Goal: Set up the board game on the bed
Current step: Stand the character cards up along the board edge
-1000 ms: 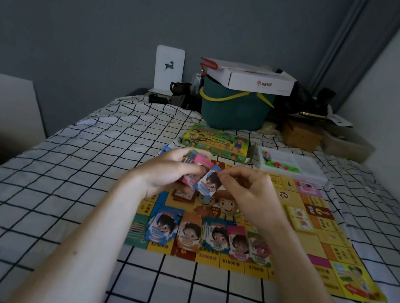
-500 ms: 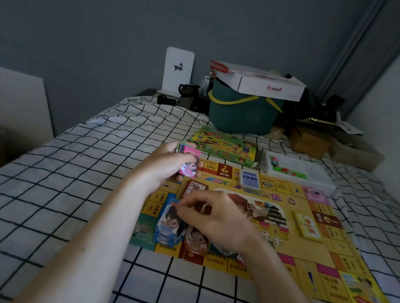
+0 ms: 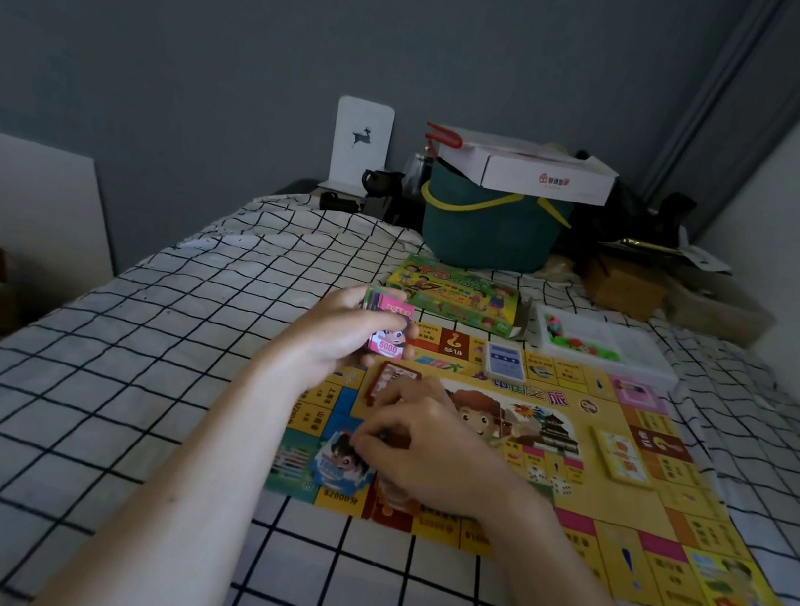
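Head view: the left hand (image 3: 350, 329) holds a stack of cards (image 3: 387, 324) above the far left edge of the game board (image 3: 616, 506), which lies flat on the checked bed (image 3: 64, 382). The right hand (image 3: 422, 454), fingers curled, pinches at the cards (image 3: 343, 460) lying on the board's near left corner. Right of it lie two dice (image 3: 549, 479), a yellow card pile (image 3: 621, 455), and farther back a white tray (image 3: 599, 343).

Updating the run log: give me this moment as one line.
left hand: holds stack of paper play-money notes | right hand: fingers on blue note at near edge of yellow game board | step: laying notes
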